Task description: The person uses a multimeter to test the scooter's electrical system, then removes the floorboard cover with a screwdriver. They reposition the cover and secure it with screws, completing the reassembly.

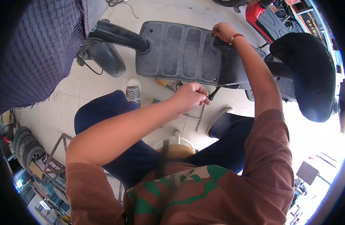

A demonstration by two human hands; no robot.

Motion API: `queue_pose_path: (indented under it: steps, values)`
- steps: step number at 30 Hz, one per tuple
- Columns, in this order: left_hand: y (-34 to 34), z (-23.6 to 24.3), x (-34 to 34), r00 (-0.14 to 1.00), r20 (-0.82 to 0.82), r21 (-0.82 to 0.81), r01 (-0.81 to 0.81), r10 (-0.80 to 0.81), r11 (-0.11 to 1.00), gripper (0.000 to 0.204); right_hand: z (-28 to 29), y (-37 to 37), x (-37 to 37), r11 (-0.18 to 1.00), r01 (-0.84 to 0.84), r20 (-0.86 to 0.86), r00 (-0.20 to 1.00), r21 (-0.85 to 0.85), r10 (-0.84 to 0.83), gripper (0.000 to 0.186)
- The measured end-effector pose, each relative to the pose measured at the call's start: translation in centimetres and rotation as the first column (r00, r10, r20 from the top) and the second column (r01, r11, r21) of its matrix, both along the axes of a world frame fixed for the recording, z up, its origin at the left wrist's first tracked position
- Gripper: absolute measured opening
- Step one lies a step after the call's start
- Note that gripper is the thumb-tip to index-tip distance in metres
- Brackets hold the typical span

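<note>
- Head view first: we find the upper left blocked by a quilted grey-purple cloth [37, 48], which hides the top of the black steering column [121, 36].
- Black borders cut off the corners, and glare washes out the far right, so we make out little there.
- Our left forearm [127, 129] covers part of a green-handled tool [154, 100] on the floor [101, 84]; our right forearm [256, 73] crosses the scooter between deck and black seat [315, 78], masking that stretch.
- We have the dark, ribbed scooter deck [191, 52] crosswise ahead of us: our right hand [223, 33] is at its far edge, toward the seat, and our left hand [191, 96] is just on the near side.
- Our right arm reaches across, fingers bent down at the deck; we cannot tell whether they grip anything.
- Our left arm slants inward, thumb and fingers drawn close together near a dark cable [214, 93]; we cannot tell whether something small sits between them.
- Below the near edge we see a yellow-handled screwdriver [163, 83].
</note>
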State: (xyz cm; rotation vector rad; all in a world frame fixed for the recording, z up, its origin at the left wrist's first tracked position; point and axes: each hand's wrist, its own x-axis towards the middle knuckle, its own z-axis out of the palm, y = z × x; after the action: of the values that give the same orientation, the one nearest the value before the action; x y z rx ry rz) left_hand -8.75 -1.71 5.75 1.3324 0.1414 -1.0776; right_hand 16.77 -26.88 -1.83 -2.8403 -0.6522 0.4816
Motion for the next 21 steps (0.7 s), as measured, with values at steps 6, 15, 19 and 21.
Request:
queue_pose_path:
  steps: [6,15,19,21]
  values:
    - [-0.1,0.0,0.0,1.0,0.004,0.008,-0.024,0.024,1.0,0.02,0.5,0.5,-0.9,0.999,-0.042,0.03,0.999,-0.032,0.043,0.018]
    - [-0.2,-0.5,-0.1,1.0,0.025,-0.001,0.014,-0.014,1.0,0.02,-0.1,0.2,-0.7,0.999,-0.024,0.089,0.996,0.022,0.022,0.015]
    - [-0.3,-0.7,-0.1,0.999,0.035,0.001,0.01,-0.01,1.0,0.02,0.5,0.7,-1.0,1.0,0.007,0.075,0.997,0.012,-0.008,0.014]
    - [-0.3,-0.5,-0.1,0.999,0.031,0.002,0.016,-0.016,1.0,0.02,0.4,0.6,-1.1,1.0,-0.007,0.08,0.997,0.017,0.005,0.014]
